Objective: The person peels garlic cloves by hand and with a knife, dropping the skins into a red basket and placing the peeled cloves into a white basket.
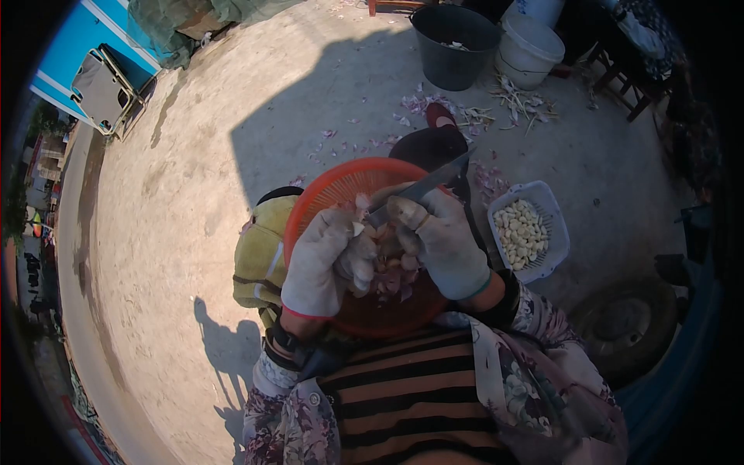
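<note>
Much of the orange basket [341, 186] is hidden behind the gloved left hand [322, 260] and right hand [446, 240], the knife [422, 186] handle is buried in the fingers [403, 213], and the white bucket [531, 46] is cut off by the edge.

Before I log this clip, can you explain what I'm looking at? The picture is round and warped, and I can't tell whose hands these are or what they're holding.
There is no machine here. The one picture comes from a camera worn on a person's head, looking down at their own gloved hands; the wide lens bends the edges. The person's lap holds a round orange basket with garlic pieces and skins in it. The left hand pinches a garlic clove over the basket. The right hand has its grip closed on a knife, with the blade close to the clove. On the concrete ground to the right sits a white basket of peeled cloves. Farther off stand a dark bucket and a white bucket, with garlic skins scattered about.
</note>
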Demonstrator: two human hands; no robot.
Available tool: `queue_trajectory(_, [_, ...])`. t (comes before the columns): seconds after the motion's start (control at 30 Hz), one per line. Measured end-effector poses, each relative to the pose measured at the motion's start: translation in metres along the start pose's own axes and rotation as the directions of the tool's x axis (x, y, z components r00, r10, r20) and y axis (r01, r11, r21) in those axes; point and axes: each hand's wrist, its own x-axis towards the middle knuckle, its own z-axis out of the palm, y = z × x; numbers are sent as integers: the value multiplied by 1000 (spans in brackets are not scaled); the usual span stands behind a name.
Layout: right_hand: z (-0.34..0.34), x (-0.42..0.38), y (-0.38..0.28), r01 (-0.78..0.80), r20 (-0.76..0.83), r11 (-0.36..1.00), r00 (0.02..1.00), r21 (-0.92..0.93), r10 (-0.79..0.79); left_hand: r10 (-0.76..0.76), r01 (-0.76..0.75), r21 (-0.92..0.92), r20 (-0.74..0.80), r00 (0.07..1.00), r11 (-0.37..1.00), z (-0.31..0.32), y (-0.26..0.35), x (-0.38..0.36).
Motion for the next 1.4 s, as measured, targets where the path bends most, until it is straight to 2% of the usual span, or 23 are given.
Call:
queue_trajectory(0.2, [-2, 1, 4, 43, 92, 990, 994, 136, -56, 9, -7, -35, 58, 998, 999, -4, -1, 2])
queue_trajectory(0.4, [-5, 3, 7, 50, 140, 998, 989, 38, -55, -2, 2, 14, 16, 1000, 1000, 0, 0, -1])
queue_trajectory(0.5, [-6, 4, 8, 38, 136, 996, 990, 75, -48, -3, 3, 4, 18, 1000, 1000, 0, 0, -1])
queue_trajectory(0.6, [-11, 7, 10, -56, 174, 993, 984, 109, 36, -6, 6, 9, 27, 1000, 1000, 1, 1, -1])
queue_trajectory(0.7, [-2, 3, 5, -13, 92, 1000, 996, 7, 13, -6, 4, 35, 55, 998, 999, -2, 1, -2])
queue_trajectory(0.8, [0, 3, 10, 112, 62, 994, 992, 2, -112, -57, 55, 52, 46, 997, 997, 3, 3, -3])
queue_trajectory(0.9, [3, -2, 1, 74, -3, 997, 997, -22, -74, -76, 73, 39, 86, 993, 997, -4, 0, -2])
queue_trajectory(1.13, [1, -4, -5, 162, 34, 983, 987, -84, -159, -78, 82, -30, 102, 992, 996, -2, -1, 1])
queue_trajectory(1.23, [1, -5, -4, 182, 29, 979, 983, -95, -180, -131, 128, 103, 29, 991, 986, -8, -6, 6])
queue_trajectory(1.33, [2, -4, -7, 181, -33, 978, 982, -106, -186, -79, 105, 341, -89, 993, 934, 6, 2, 1])
queue_trajectory(1.4, [1, -5, -16, 187, -72, 980, 979, -61, -191, -19, 72, 379, -142, 990, 923, 14, 2, 0])
